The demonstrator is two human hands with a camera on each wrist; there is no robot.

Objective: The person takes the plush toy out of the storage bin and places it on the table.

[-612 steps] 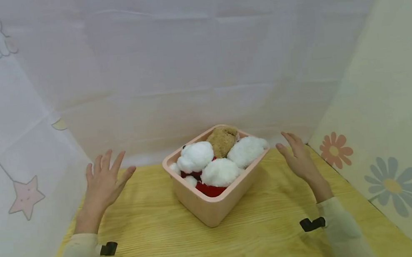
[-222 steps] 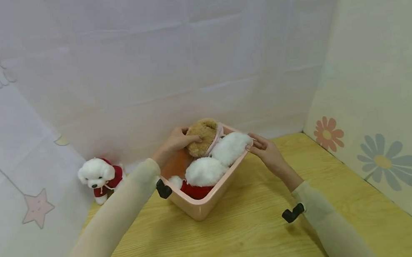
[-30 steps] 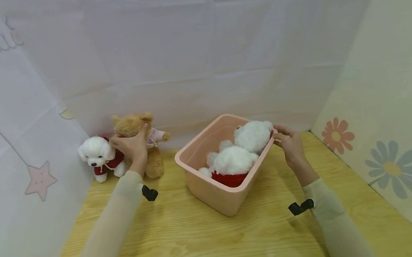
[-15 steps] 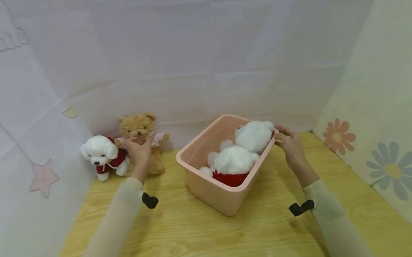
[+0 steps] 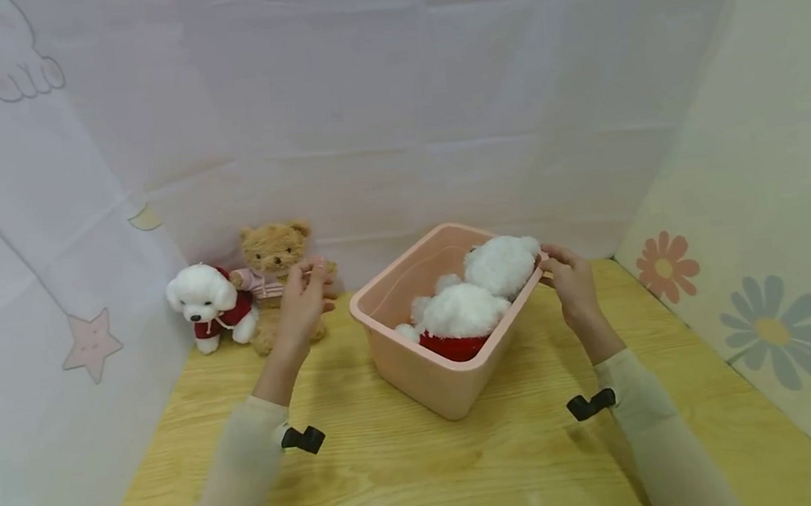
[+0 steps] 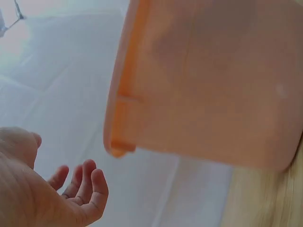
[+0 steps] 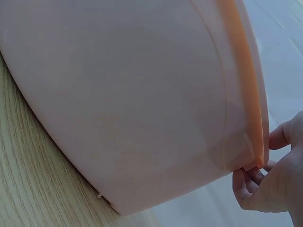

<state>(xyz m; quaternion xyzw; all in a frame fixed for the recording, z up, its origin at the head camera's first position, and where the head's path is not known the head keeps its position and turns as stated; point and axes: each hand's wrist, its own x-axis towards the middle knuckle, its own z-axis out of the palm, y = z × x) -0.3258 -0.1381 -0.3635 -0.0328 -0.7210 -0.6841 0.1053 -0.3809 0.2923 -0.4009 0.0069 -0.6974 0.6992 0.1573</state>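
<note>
A pink plastic bin (image 5: 417, 367) stands on the table, with two white plush toys inside, one (image 5: 502, 266) by the right rim and one (image 5: 459, 312) with red clothing nearer the front. My right hand (image 5: 572, 285) grips the bin's right corner rim; in the right wrist view, the hand's (image 7: 274, 182) thumb and fingers pinch that lip. My left hand (image 5: 300, 305) holds nothing, its fingers loosely bent in front of a brown teddy bear (image 5: 274, 246) in a pink striped top. Left of the bear sits a white plush dog (image 5: 202, 291) in red.
The wooden table (image 5: 415, 483) meets a pale cloth wall (image 5: 390, 106) behind the toys. Printed side walls rise at left and right. In the left wrist view, the bin's wall (image 6: 213, 94) is beside the left hand (image 6: 57, 194).
The bear came out of the bin and now sits beside the dog. Within the last second my left hand let go of it and drew back rightward. The right hand stays on the rim.
</note>
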